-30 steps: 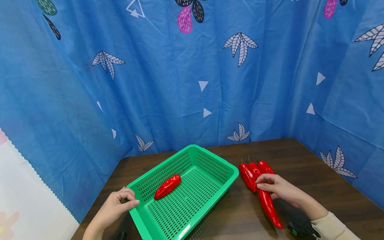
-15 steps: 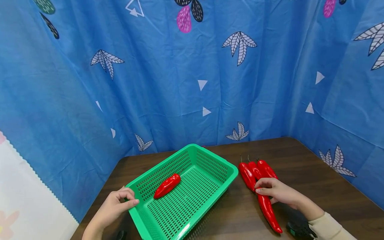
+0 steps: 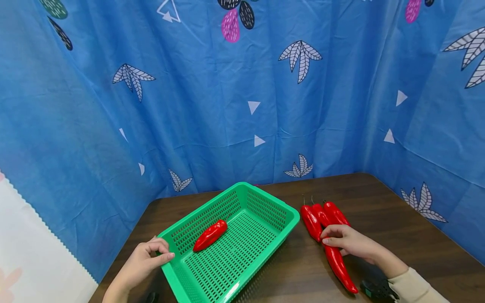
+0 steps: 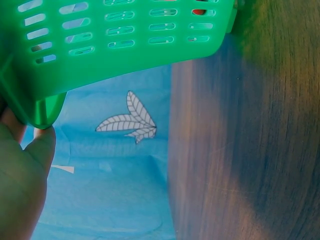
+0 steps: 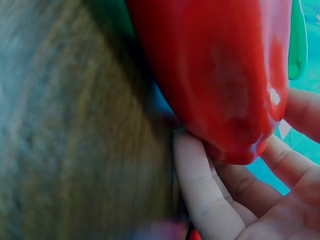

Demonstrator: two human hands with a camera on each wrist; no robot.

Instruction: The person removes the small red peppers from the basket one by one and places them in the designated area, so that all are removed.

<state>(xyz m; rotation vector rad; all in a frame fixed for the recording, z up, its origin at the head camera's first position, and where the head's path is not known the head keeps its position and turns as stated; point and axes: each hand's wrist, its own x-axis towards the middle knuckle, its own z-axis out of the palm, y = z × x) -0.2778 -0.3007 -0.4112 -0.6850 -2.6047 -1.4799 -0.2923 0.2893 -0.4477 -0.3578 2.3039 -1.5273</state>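
My left hand (image 3: 142,261) pinches the near left rim of a green slotted plastic basket (image 3: 242,248). In the left wrist view its thumb presses the basket's lip from below. One glossy red chili pepper (image 3: 210,235) lies inside the basket against the left wall. To the right of the basket, my right hand (image 3: 354,244) grips another long red chili pepper (image 3: 338,267) near its upper end, its tip pointing toward me. The right wrist view shows thumb and fingers about this pepper's blunt end (image 5: 220,90). The stem end is hidden under the fingers in the head view.
Several more red peppers (image 3: 312,223) lie side by side just beyond my right hand, stems pointing away. A dark device (image 3: 377,290) sits under the right wrist. The brown wooden table (image 3: 295,269) ends at a blue patterned curtain (image 3: 212,105).
My right hand has dropped slightly with the pepper and drawn a little nearer, showing more of the farthest-right pepper behind. The left hand keeps its hold on the basket rim.
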